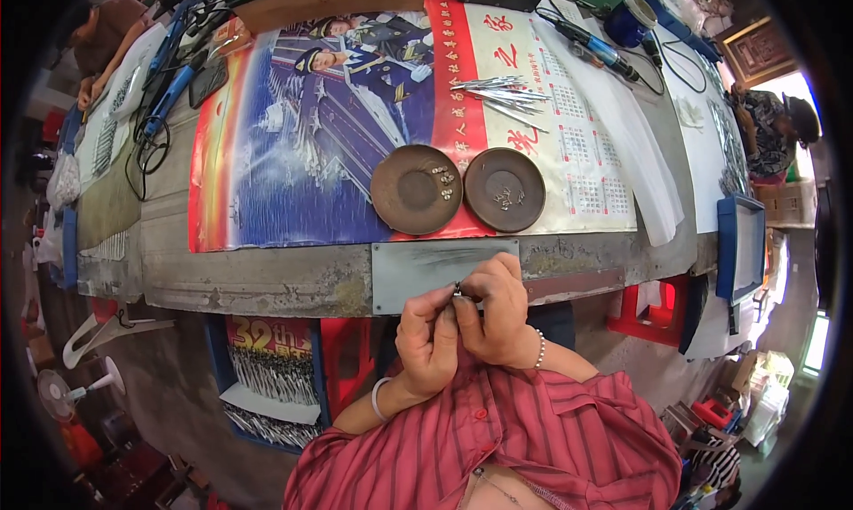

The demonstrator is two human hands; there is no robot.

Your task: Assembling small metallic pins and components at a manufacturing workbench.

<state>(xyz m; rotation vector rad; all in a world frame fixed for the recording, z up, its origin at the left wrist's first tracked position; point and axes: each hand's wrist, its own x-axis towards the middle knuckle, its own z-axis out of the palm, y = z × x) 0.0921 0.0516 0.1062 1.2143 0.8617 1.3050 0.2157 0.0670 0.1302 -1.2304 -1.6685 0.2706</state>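
Note:
Close together at the table's front edge, my left hand (427, 339) and my right hand (499, 313) pinch a tiny dark-and-silver metal piece (458, 290) between their fingertips. Most of that piece is hidden by the fingers, so its kind cannot be made out. Just beyond is a grey plate (409, 279) on the table edge. Two round brown dishes stand farther back: the left dish (400, 210) holds small round shiny parts (445, 179), and the right dish (524, 168) holds small thin metal bits (505, 197).
A printed poster (293, 199) covers the tabletop, with a pile of thin silver rods (502, 97) on it. Blue-handled corded tools (173, 97) lie at back left, another (600, 48) at back right. Below stand a blue crate (222, 368) of rods and red stools (653, 310). Two people sit farther off.

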